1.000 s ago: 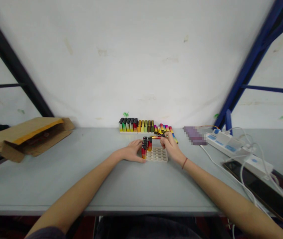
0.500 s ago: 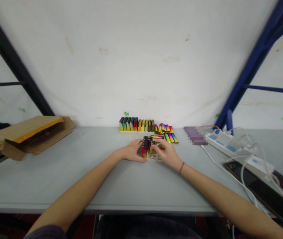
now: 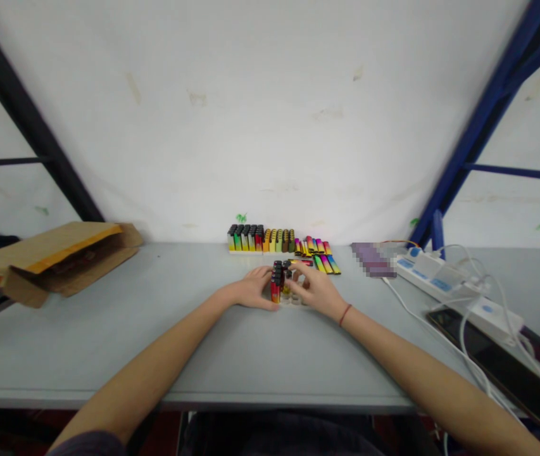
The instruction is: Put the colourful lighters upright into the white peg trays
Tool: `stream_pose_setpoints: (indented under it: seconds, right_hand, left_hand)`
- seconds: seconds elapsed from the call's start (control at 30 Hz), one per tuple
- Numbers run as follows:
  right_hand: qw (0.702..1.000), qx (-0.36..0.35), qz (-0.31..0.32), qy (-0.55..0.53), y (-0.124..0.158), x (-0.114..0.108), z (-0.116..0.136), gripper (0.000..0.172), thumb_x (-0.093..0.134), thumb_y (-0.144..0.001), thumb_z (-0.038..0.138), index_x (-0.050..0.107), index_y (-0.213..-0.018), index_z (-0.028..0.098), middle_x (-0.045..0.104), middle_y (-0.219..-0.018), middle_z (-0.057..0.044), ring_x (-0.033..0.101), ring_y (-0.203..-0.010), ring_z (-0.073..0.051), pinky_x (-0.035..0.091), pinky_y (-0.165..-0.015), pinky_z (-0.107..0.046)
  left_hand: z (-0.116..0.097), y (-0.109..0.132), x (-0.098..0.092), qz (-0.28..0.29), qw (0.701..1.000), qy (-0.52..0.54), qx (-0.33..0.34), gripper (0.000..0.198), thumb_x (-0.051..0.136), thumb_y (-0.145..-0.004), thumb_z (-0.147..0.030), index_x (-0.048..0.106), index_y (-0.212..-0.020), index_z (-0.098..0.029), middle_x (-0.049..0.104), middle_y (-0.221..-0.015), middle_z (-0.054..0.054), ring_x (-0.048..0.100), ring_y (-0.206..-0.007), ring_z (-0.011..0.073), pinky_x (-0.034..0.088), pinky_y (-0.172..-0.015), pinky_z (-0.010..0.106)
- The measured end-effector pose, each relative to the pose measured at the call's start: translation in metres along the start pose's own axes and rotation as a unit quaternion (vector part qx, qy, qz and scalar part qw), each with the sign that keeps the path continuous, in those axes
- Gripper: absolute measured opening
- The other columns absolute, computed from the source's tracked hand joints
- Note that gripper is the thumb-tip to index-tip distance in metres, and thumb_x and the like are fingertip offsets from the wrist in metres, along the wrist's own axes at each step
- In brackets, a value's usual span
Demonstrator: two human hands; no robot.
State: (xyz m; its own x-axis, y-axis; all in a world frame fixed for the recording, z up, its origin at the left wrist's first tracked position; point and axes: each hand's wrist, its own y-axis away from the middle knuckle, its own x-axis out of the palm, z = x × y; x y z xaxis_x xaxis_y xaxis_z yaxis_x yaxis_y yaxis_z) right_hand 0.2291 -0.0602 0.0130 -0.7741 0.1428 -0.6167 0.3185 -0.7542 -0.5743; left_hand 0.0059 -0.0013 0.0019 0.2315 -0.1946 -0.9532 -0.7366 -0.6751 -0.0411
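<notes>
A small white tray (image 3: pixel 298 301) with round sockets sits mid-table, holding several upright red-and-yellow lighters (image 3: pixel 276 282) along its left side. My left hand (image 3: pixel 253 288) rests against the tray's left edge, fingers curled on it. My right hand (image 3: pixel 314 288) lies over the tray, thumb and fingertips pinched on a lighter (image 3: pixel 287 282) standing upright next to the filled ones. Behind the tray, loose lighters (image 3: pixel 320 256) lie flat. A full tray of multicoloured lighters (image 3: pixel 260 239) stands by the wall.
An open cardboard box (image 3: pixel 56 259) lies on its side at the left. On the right are a white power strip (image 3: pixel 433 271) with cables, a dark phone (image 3: pixel 497 354) and a purple blurred object (image 3: pixel 371 258). Blue and black frame bars flank the white wall.
My right hand came down from the loose lighters at the back to the tray, bringing a lighter and standing it upright beside the filled column. The left hand has stayed put.
</notes>
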Motion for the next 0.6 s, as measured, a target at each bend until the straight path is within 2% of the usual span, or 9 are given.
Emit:
stream_pose_setpoints:
  seconds: [0.07, 0.13, 0.2, 0.23, 0.33, 0.4, 0.6]
  right_hand:
    - [0.999, 0.008, -0.012, 0.036, -0.005, -0.005, -0.009, 0.032, 0.053, -0.09, 0.035, 0.057, -0.117, 0.019, 0.066, -0.088, -0.004, 0.057, -0.061, -0.014, 0.045, -0.062, -0.026]
    - [0.993, 0.015, -0.044, 0.11, -0.011, -0.011, -0.023, 0.03, 0.044, -0.093, 0.026, 0.058, -0.118, 0.016, 0.067, -0.096, -0.009, 0.06, -0.08, -0.019, 0.046, -0.076, -0.03]
    - [0.975, 0.012, -0.026, 0.219, -0.016, -0.016, -0.04, 0.035, 0.04, -0.092, 0.016, 0.062, -0.118, 0.014, 0.064, -0.111, -0.014, 0.054, -0.106, -0.024, 0.039, -0.095, -0.037]
    - [0.963, 0.031, -0.007, 0.268, -0.018, -0.018, -0.048, 0.037, 0.041, -0.091, 0.015, 0.063, -0.121, 0.013, 0.062, -0.114, -0.016, 0.051, -0.111, -0.026, 0.036, -0.098, -0.039]
    - [0.932, 0.095, 0.063, 0.343, -0.019, -0.021, -0.064, 0.035, 0.043, -0.093, 0.023, 0.067, -0.118, 0.017, 0.061, -0.107, -0.017, 0.05, -0.108, -0.028, 0.035, -0.095, -0.04]
    - [0.925, 0.11, 0.095, 0.351, -0.018, -0.022, -0.068, 0.035, 0.043, -0.095, 0.032, 0.072, -0.11, 0.019, 0.062, -0.102, -0.015, 0.051, -0.103, -0.027, 0.036, -0.092, -0.039]
    - [0.926, 0.112, 0.091, 0.35, -0.019, -0.024, -0.067, 0.046, 0.043, -0.095, 0.047, 0.075, -0.092, 0.016, 0.061, -0.099, -0.016, 0.051, -0.1, -0.027, 0.035, -0.09, -0.038]
  left_hand:
    - [0.0, 0.0, 0.0, 0.005, 1.0, -0.004, -0.002, 0.097, 0.07, -0.067, -0.063, 0.035, -0.141, -0.011, 0.033, -0.146, 0.019, 0.029, -0.136, 0.0386, 0.022, -0.115, 0.047]
    - [-0.001, 0.0, 0.0, 0.008, 1.0, -0.008, -0.005, 0.097, 0.069, -0.067, -0.064, 0.035, -0.14, -0.011, 0.032, -0.147, 0.019, 0.027, -0.137, 0.0385, 0.02, -0.115, 0.047]
    - [-0.001, 0.0, -0.001, 0.008, 1.0, -0.009, -0.007, 0.096, 0.068, -0.067, -0.065, 0.035, -0.139, -0.011, 0.032, -0.147, 0.019, 0.027, -0.138, 0.0388, 0.02, -0.115, 0.046]
    - [-0.002, 0.0, -0.001, 0.008, 1.0, -0.009, -0.007, 0.096, 0.068, -0.067, -0.065, 0.036, -0.139, -0.011, 0.032, -0.147, 0.019, 0.027, -0.138, 0.039, 0.02, -0.115, 0.046]
    - [-0.002, 0.001, -0.002, 0.009, 1.0, -0.008, -0.007, 0.095, 0.068, -0.067, -0.064, 0.037, -0.139, -0.01, 0.033, -0.147, 0.019, 0.027, -0.138, 0.0387, 0.02, -0.115, 0.045]
    - [-0.003, 0.001, -0.003, 0.01, 1.0, -0.008, -0.009, 0.095, 0.069, -0.067, -0.064, 0.036, -0.138, -0.01, 0.033, -0.147, 0.019, 0.027, -0.138, 0.0382, 0.02, -0.116, 0.044]
    - [-0.002, 0.0, -0.002, 0.013, 1.0, -0.012, -0.009, 0.096, 0.068, -0.067, -0.063, 0.035, -0.139, -0.009, 0.031, -0.148, 0.021, 0.027, -0.138, 0.0384, 0.02, -0.115, 0.046]
